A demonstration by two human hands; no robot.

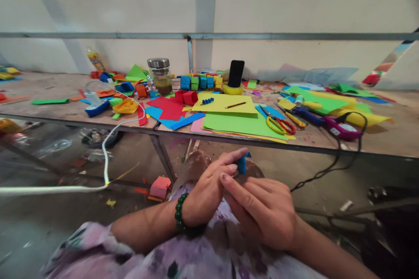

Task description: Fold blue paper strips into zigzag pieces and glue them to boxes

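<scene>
Over my lap, in front of the table edge, my left hand (pixel 207 189) wears a green bead bracelet (pixel 179 214). A small folded strip of blue paper (pixel 242 165) is pinched at its fingertips, with the index finger stretched along the top. Close beside it, my right hand (pixel 270 209) lays one finger against my left hand near the thumb. Its other fingers are bent, with their tips partly hidden just below the blue paper. Whether they hold anything does not show.
On the table lie green and yellow paper sheets (pixel 242 125), a pencil (pixel 235 105), a small pleated blue piece (pixel 207 101) and scissors (pixel 279 125). Further back stand a glass jar (pixel 160 79), a phone (pixel 236 74) and paper cubes (pixel 190 96). A white cable (pixel 105 157) hangs left; a purple glue gun (pixel 343 129) lies right.
</scene>
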